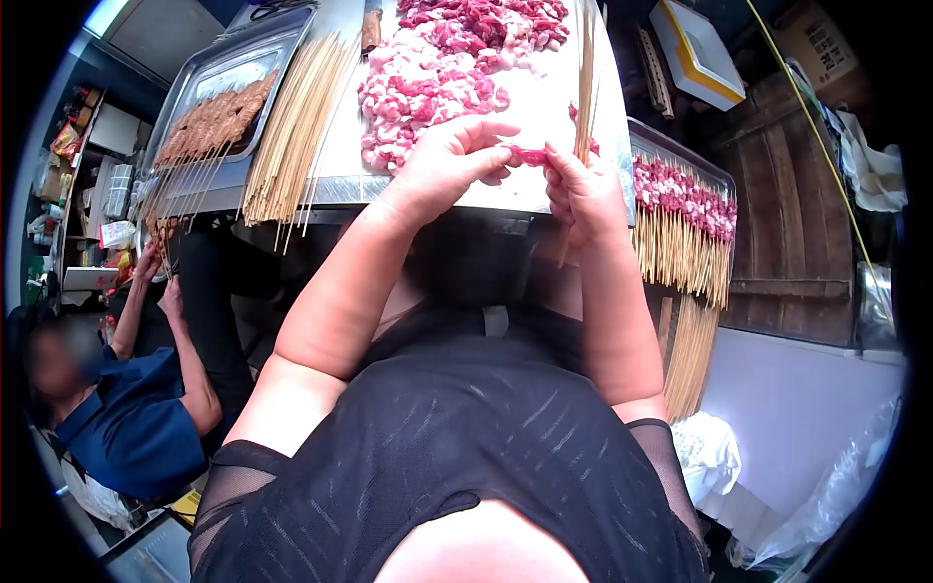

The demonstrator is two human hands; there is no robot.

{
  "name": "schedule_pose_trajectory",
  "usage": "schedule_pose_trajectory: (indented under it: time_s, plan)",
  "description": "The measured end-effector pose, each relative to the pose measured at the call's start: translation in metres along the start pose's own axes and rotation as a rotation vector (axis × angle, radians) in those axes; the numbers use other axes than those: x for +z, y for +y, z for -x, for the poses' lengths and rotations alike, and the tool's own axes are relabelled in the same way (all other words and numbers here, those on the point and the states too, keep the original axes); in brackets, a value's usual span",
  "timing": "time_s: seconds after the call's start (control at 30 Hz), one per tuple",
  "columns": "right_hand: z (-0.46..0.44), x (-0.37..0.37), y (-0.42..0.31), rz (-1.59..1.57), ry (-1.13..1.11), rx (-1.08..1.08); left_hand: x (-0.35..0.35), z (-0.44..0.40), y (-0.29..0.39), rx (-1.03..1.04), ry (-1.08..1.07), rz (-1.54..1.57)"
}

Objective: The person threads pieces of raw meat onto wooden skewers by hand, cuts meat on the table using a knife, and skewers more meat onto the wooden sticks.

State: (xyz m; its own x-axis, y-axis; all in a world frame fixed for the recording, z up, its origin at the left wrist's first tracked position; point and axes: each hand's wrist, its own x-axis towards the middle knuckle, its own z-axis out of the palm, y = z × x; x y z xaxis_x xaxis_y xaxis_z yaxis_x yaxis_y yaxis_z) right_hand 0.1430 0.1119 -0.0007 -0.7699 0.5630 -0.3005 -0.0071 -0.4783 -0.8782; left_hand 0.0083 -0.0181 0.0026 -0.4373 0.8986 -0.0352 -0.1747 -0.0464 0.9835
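Observation:
My left hand (452, 165) is at the front edge of the white board, its thumb and fingers closed at one end of a small strip of raw meat (528, 155). The strip stretches across to the fingertips of my right hand (591, 199). That hand is wrapped round a bundle of bamboo skewers (586, 78), which stands up past the fingers and pokes out below the palm. Beyond my left hand lies a large pile of cut raw meat (428, 92), pink and pale. Whether a skewer tip is inside the strip is too small to tell.
Loose bamboo skewers (296, 126) lie left of the meat, beside a metal tray (185, 92) of browned skewers. At right, another tray (731, 194) holds raw meat skewers. A seated person (136, 408) at left handles skewers. A white-and-yellow box (700, 49) stands back right.

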Motion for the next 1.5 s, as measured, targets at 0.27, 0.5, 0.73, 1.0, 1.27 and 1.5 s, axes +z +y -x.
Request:
schedule_pose_trajectory:
  time_s: [0.27, 0.5, 0.73, 1.0, 1.27, 1.5]
  plan:
    - [-0.006, -0.010, 0.011, -0.383, -0.062, 0.199, -0.013, -0.009, 0.000, 0.089, 0.087, -0.288]
    - [-0.004, -0.010, 0.010, -0.448, -0.038, 0.246, -0.008, -0.010, -0.001, 0.461, 0.287, -0.680]
    - [0.005, 0.002, 0.015, -0.340, -0.054, 0.097, 0.021, 0.005, -0.010, -0.063, -0.029, 0.001]
    - [0.019, 0.009, 0.010, -0.008, 0.050, 0.037, 0.013, 0.006, -0.009, 0.071, 0.130, 0.110]
    - [0.027, 0.007, -0.007, 0.296, -0.105, -0.220, 0.007, 0.015, 0.006, -0.126, -0.052, -0.030]
    - [0.023, -0.003, 0.003, 0.257, -0.072, -0.185, 0.015, 0.015, -0.007, -0.131, -0.055, 0.059]
